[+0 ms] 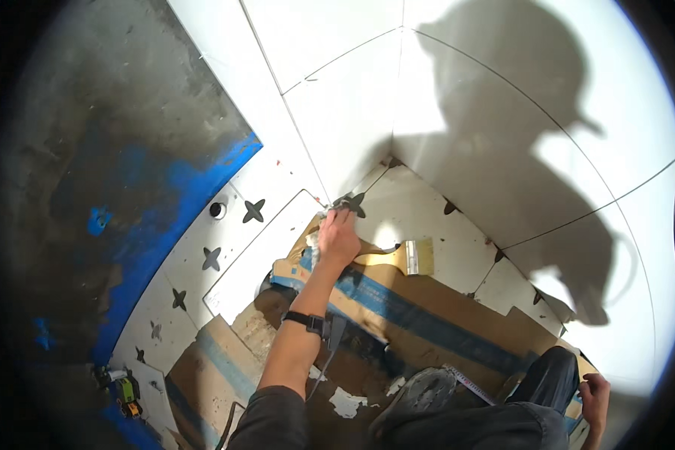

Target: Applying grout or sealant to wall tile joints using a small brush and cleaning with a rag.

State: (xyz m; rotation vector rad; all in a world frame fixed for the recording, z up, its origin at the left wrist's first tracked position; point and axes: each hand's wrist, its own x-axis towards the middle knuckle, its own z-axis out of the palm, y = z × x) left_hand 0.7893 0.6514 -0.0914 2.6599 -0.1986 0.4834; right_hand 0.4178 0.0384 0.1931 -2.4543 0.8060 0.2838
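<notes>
My left hand [339, 238] reaches down to the light tiled floor near the wall corner, with a band on its wrist. Its bent fingertips are pressed together beside a dark cross-shaped mark [355, 204]. Whether anything small is pinched there is hidden. A whitish crumpled scrap [313, 244] lies against the hand's left side. Just right of the hand, a flat paintbrush [418, 257] with a wooden handle and pale bristles rests partly on brown cardboard [457, 311]. Far to the right, my right hand [595, 397] hangs beside my knee with its fingers curled; what they hold, if anything, is hidden.
Large white wall tiles [337, 90] meet in the corner, bearing my shadow. More dark crosses [253, 211] mark the floor-tile joints, next to a round hole [217, 211]. A grey panel [127, 97] edged in blue is at left. A green-black tool [127, 391] sits lower left.
</notes>
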